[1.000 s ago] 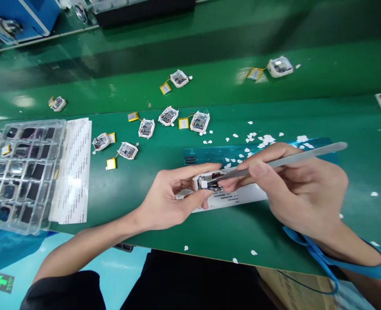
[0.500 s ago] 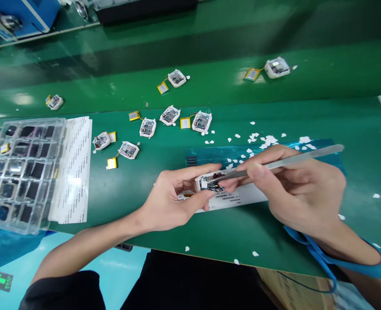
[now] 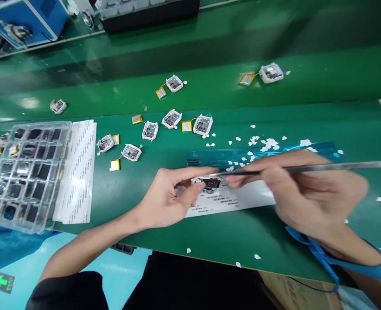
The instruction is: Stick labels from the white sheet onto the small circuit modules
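Note:
My left hand (image 3: 174,196) grips a white smartwatch case (image 3: 212,184) with its circuit board showing, thumb on the near side and index finger along the far edge. In my right hand (image 3: 306,189) is a pair of metal tweezers (image 3: 339,166), held almost level, with the tip at the far rim of the case. Motion blurs the tweezers a little. Under the case lies a white printed sheet (image 3: 219,202). Behind my right hand a blue film strip (image 3: 206,156) carries small white stickers (image 3: 270,144).
Several open watch cases (image 3: 203,125) with yellow-edged batteries (image 3: 187,126) lie on the green bench. To the left, a clear compartment tray (image 3: 25,172) of watch screens sits beside a stack of printed sheets (image 3: 75,172). A blue machine (image 3: 29,21) stands at the back left.
The tweezers have swung flatter, and their tip has moved from inside the case to its far rim. My right hand has shifted slightly right. My left thumb now lies further over the case.

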`<state>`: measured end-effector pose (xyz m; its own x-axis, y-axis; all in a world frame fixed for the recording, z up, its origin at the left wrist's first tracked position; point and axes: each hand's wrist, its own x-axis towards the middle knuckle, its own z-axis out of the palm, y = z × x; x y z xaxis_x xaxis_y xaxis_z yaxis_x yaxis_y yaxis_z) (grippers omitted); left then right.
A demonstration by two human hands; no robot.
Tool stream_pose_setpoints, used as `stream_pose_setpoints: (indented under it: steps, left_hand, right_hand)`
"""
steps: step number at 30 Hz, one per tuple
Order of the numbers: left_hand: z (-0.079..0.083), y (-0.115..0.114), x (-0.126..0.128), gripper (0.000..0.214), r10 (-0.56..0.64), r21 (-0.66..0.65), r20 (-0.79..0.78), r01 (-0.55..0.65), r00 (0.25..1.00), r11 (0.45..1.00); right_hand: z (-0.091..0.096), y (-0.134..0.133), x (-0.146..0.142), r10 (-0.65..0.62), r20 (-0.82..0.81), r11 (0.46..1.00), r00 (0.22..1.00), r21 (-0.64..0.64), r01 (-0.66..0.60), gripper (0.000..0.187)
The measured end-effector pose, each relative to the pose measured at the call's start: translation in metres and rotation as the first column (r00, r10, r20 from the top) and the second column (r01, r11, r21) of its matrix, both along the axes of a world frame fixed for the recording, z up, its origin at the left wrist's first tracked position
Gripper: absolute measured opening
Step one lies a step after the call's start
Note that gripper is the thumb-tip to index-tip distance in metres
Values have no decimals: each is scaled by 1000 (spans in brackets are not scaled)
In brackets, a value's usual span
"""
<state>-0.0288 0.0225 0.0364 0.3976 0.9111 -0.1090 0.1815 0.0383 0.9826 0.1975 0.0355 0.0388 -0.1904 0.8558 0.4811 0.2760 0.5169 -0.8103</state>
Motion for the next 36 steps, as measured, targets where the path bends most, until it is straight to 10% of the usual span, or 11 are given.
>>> stream_pose_setpoints:
  steps: [5,18,30,34,36]
  left_hand:
    - [7,22,-25,25,59,311,-252,24,966,950]
    - [7,32,-36,26,-221,374,-477,424,851,825]
    - [-5,33,-31,23,-117,417,-678,510,726,752]
    - [9,25,-29,22,-169,463,-584,496,794,735]
    - [16,22,-27,21,-95,506,-367,285,925,814]
  right_hand:
    - [-6,25,3,74,190,994,979,66,-88,21]
    - [-30,33,8,217,245,975,945,-108,-196,19]
    - [-26,30,8,29,431,888,902,403,-222,59]
    - [-13,27,10,-16,349,898,937,417,-140,67]
    - [-7,20,10,6,329,900,944,409,-148,68]
